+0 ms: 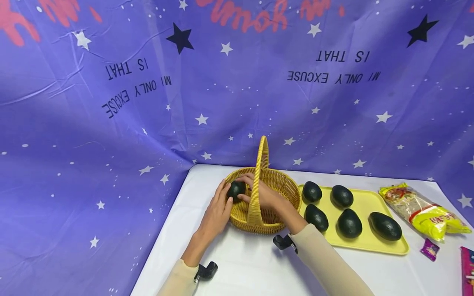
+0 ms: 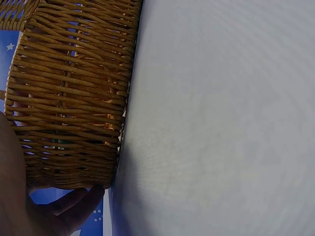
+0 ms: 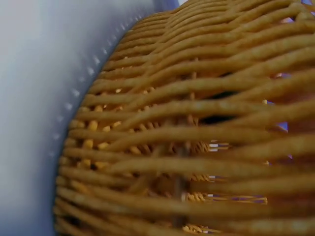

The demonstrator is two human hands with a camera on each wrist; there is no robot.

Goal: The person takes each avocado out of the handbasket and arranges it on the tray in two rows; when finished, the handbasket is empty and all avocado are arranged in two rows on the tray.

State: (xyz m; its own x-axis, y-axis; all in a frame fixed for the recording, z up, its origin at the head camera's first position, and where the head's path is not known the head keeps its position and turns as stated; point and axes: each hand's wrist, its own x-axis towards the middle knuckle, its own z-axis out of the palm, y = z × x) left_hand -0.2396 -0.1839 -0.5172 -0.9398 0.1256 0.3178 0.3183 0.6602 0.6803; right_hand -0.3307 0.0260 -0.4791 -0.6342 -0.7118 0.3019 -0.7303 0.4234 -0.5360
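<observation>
A woven wicker basket (image 1: 242, 224) with a tall arched handle (image 1: 255, 197) stands on the white table. Inside, against its left wall, lies a dark green avocado (image 1: 234, 192). My right hand (image 1: 264, 195) reaches in beneath the handle, thumb and fingers around this avocado. At the left rim, my left hand (image 1: 216, 211) holds the basket, thumb at the rim beside the avocado and fingers along the outside. In the left wrist view the left fingertips (image 2: 96, 194) touch the low end of the wicker wall. Only the wicker weave (image 3: 172, 123) fills the right wrist view; the right hand is hidden there.
Right of the basket, touching or close to it, is a yellow tray (image 1: 364, 201) bearing several avocados (image 1: 349, 224). Beyond it lie a yellow plastic food bag (image 1: 426, 209), a small purple packet (image 1: 429, 249) and a pink package (image 1: 467, 267). A purple star-printed cloth (image 1: 237, 102) hangs behind.
</observation>
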